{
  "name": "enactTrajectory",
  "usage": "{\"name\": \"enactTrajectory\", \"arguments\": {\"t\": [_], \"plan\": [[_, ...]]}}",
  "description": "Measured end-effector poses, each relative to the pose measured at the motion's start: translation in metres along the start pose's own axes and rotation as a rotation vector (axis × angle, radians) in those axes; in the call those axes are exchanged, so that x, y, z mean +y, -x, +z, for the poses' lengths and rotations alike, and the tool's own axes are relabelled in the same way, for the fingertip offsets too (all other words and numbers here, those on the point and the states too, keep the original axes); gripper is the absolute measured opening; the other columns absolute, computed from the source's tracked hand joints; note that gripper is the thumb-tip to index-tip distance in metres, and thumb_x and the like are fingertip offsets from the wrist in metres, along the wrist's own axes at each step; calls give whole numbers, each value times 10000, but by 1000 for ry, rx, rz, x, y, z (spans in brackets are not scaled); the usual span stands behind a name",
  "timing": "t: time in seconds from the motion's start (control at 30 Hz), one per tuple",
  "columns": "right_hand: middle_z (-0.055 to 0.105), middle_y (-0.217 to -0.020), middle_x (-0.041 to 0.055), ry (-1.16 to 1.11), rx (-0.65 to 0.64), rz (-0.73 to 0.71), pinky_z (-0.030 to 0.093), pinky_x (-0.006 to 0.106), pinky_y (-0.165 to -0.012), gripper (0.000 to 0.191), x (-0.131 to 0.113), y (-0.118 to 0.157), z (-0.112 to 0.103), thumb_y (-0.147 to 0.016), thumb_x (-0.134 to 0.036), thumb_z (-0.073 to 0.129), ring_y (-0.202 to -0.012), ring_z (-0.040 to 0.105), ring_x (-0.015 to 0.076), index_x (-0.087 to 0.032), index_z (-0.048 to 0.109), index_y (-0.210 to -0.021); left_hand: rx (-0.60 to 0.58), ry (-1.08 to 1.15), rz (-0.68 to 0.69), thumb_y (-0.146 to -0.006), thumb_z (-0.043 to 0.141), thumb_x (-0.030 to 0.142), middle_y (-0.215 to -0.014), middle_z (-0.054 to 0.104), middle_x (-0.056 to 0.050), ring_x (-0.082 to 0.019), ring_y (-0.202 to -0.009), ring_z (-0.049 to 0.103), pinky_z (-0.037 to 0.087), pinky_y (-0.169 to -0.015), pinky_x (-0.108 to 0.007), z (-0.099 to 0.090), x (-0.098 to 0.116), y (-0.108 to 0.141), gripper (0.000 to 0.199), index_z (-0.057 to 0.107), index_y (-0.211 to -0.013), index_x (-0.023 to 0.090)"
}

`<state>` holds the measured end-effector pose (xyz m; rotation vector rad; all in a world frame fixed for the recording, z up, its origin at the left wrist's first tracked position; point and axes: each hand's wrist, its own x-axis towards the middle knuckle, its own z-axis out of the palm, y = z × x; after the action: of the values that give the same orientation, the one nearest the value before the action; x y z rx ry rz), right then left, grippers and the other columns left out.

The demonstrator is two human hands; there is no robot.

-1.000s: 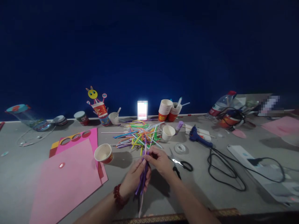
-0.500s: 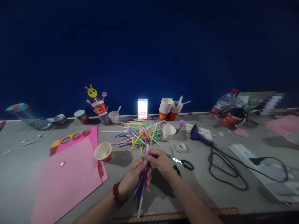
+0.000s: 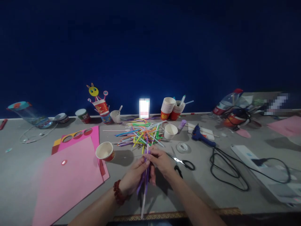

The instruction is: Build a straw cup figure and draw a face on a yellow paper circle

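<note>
My left hand (image 3: 135, 172), with a dark red bead bracelet at its wrist, is closed round several purple straws (image 3: 146, 185) and a pale straw (image 3: 143, 207). The pale straw's lower end sticks out well below the purple ones. The fingers of my right hand (image 3: 161, 161) pinch the upper part of the same bundle, touching my left fingertips. Just beyond the hands lies a loose heap of coloured straws (image 3: 141, 133). To the right of my right hand rest black-handled scissors (image 3: 188, 164), one handle partly behind my wrist.
Paper cups (image 3: 105, 151), a second one (image 3: 170, 131) and a stack (image 3: 167, 108) stand around the straws. Pink sheets (image 3: 70, 175) lie left. At right are a tape roll (image 3: 182, 147), a blue glue gun (image 3: 203, 138) with looped cord, and a power strip (image 3: 249, 163). A decorated cup (image 3: 101, 108) stands behind.
The pale straw's lower end has swung slightly right and down. Both hands keep their hold on the bundle, with small finger shifts. The whole view has moved a little.
</note>
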<state>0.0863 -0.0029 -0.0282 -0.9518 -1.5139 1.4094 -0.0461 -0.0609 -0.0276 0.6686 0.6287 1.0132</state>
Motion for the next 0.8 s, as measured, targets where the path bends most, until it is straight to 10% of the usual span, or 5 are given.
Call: {"name": "enactTrajectory", "arguments": {"t": [0.8], "plan": [[524, -713, 9, 47, -16, -14, 451, 283, -647, 447, 1, -3, -2, -787, -608, 711, -699, 537, 166, -205, 692, -595, -47, 79, -30, -891, 682, 382, -672, 691, -32, -141, -517, 663, 592, -688, -318, -2, 2, -4, 259, 600, -865, 138]]}}
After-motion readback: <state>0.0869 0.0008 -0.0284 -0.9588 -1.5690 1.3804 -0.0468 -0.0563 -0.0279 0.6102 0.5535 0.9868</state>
